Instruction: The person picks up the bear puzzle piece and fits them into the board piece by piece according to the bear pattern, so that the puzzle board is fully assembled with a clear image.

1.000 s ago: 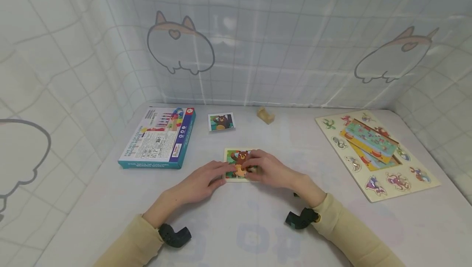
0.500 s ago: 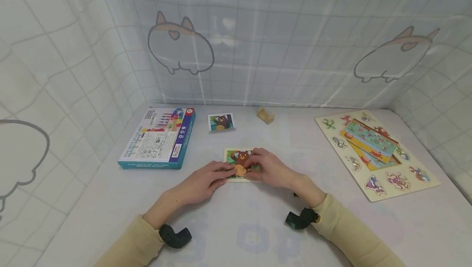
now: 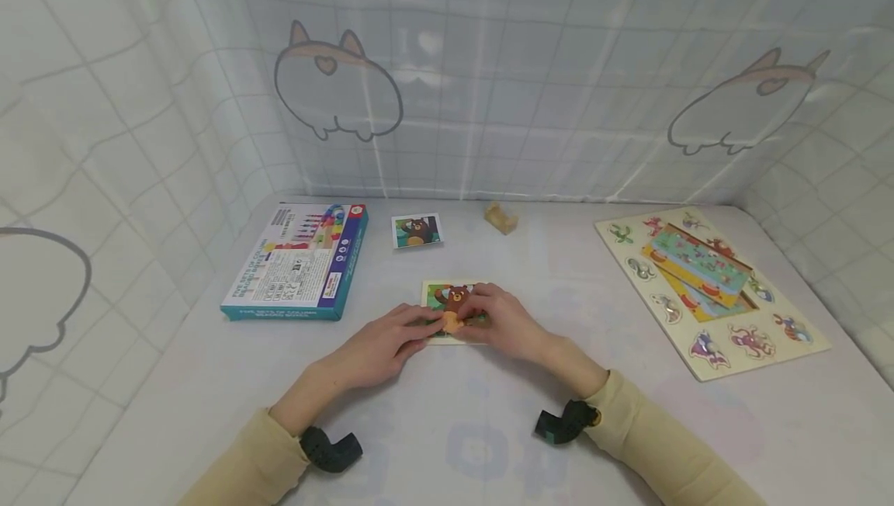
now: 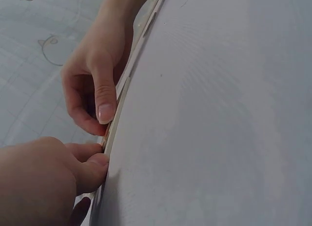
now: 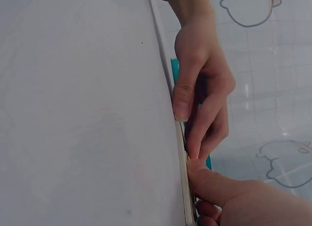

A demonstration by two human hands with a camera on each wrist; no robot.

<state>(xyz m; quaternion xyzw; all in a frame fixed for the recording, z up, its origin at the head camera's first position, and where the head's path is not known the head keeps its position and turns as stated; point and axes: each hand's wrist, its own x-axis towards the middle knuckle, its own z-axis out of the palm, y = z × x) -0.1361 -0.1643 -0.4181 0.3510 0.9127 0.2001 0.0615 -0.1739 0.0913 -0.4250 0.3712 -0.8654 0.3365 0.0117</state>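
A small wooden bear jigsaw puzzle (image 3: 436,295) lies flat at the middle of the table. On its lower middle sits an orange-tan puzzle piece (image 3: 451,324), at the bear's belly. My right hand (image 3: 508,326) pinches this piece from the right with thumb and forefinger. The right part of the puzzle is hidden under that hand. My left hand (image 3: 380,344) rests at the puzzle's left side, its fairly straight fingers reaching onto the board and touching the piece's left side. In the right wrist view, the left thumb (image 5: 181,110) lies against the board's near edge.
Behind the puzzle lie a bear picture card (image 3: 417,231) and a small bare wooden piece (image 3: 500,218). A beaded-boxes toy carton (image 3: 296,261) stands to the left. At right is a peg-puzzle board (image 3: 677,335) bearing colourful wooden boards (image 3: 701,265).
The right hand has shifted slightly left with its fingers at the orange-tan piece, which has turned a little on the puzzle. The left hand has barely moved.
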